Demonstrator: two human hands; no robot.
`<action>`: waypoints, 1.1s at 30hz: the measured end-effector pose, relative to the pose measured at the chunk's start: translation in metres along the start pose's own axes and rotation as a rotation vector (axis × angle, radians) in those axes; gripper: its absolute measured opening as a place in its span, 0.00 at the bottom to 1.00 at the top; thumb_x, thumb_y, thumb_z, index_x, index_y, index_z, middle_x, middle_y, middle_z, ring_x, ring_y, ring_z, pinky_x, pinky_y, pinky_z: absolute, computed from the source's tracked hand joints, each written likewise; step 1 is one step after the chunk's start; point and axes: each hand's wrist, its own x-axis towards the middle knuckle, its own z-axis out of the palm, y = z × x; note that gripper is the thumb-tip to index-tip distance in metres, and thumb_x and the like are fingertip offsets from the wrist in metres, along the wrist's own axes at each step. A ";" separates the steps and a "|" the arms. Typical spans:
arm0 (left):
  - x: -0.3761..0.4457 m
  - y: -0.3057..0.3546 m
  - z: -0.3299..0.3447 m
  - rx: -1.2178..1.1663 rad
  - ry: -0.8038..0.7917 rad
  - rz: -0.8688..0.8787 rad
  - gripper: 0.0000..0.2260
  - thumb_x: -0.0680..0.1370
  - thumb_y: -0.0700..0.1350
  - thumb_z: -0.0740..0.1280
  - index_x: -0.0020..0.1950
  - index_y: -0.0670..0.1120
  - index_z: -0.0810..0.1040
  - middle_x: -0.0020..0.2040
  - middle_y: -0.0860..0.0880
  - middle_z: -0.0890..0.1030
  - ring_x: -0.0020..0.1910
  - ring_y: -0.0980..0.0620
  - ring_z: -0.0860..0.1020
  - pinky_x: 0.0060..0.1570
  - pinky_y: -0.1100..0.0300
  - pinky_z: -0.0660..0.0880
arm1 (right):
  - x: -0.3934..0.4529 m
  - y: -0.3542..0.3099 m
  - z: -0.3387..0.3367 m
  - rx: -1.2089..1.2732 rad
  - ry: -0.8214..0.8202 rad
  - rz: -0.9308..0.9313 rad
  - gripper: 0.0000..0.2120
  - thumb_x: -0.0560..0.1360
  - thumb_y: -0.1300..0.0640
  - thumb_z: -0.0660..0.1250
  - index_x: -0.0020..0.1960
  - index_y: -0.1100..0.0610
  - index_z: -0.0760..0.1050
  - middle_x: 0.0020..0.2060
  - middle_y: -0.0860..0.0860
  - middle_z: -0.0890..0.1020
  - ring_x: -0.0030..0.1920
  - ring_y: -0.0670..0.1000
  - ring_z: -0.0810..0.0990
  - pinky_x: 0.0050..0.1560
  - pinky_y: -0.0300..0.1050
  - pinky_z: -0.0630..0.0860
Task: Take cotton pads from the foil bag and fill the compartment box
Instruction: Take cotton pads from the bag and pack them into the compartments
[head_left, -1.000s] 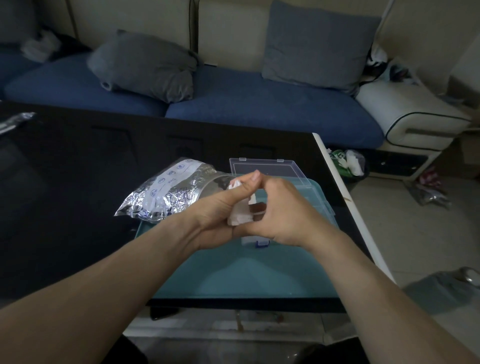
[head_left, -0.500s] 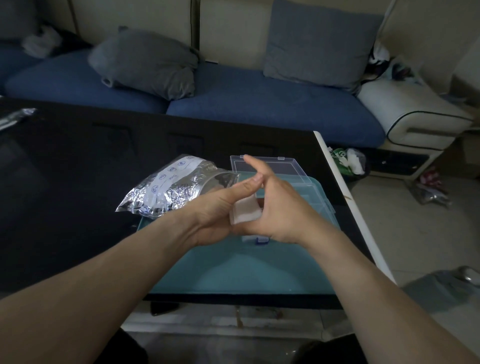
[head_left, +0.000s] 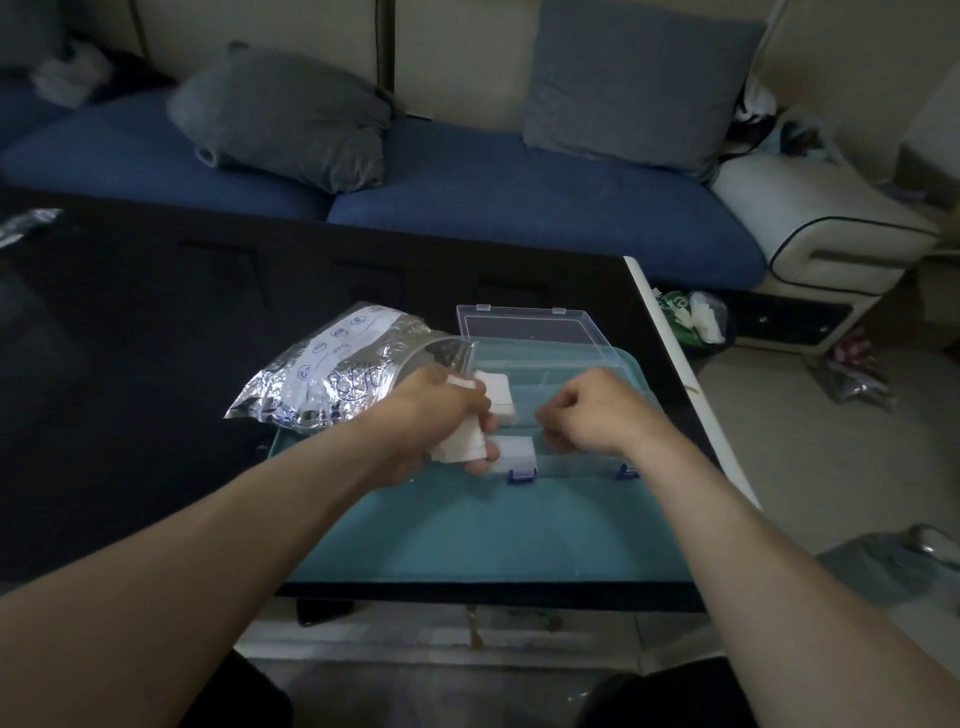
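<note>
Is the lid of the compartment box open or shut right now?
Open. The clear lid is swung back beyond the compartment box, lying away from it, and white cotton pads show uncovered inside its left compartments.

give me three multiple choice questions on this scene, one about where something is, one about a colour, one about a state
1. Where does the foil bag lie?
A. left of the compartment box
B. on the sofa
C. inside the box

2. What colour is the mat under the compartment box?
A. red
B. teal
C. yellow

3. How is the box's lid?
A. latched shut
C. taken off and lying on the floor
B. open, folded back

Key: 1 A, the bag's mouth sits at the box's left edge. 2 B, the mat shows teal around the box. 3 B, the clear lid lies back behind the box while the left hand holds cotton pads over it.
</note>
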 end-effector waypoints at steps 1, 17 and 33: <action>0.001 -0.002 0.000 0.101 0.013 -0.008 0.07 0.79 0.33 0.63 0.57 0.35 0.71 0.35 0.39 0.78 0.29 0.42 0.79 0.27 0.52 0.79 | 0.002 -0.004 0.005 -0.072 -0.013 0.043 0.12 0.74 0.48 0.72 0.44 0.57 0.83 0.40 0.52 0.84 0.41 0.53 0.82 0.39 0.43 0.76; -0.002 -0.004 -0.006 0.192 0.002 -0.027 0.01 0.79 0.35 0.64 0.50 0.39 0.75 0.36 0.40 0.80 0.32 0.43 0.79 0.31 0.55 0.77 | 0.015 -0.021 0.019 -0.153 -0.043 0.132 0.19 0.66 0.51 0.81 0.53 0.54 0.81 0.46 0.51 0.81 0.46 0.53 0.80 0.46 0.43 0.74; -0.018 0.006 0.009 0.004 -0.447 -0.078 0.13 0.77 0.54 0.67 0.44 0.45 0.79 0.37 0.43 0.78 0.31 0.49 0.77 0.28 0.61 0.71 | -0.033 -0.030 -0.010 0.400 0.004 -0.572 0.21 0.59 0.67 0.84 0.42 0.56 0.76 0.35 0.47 0.83 0.34 0.42 0.79 0.34 0.38 0.76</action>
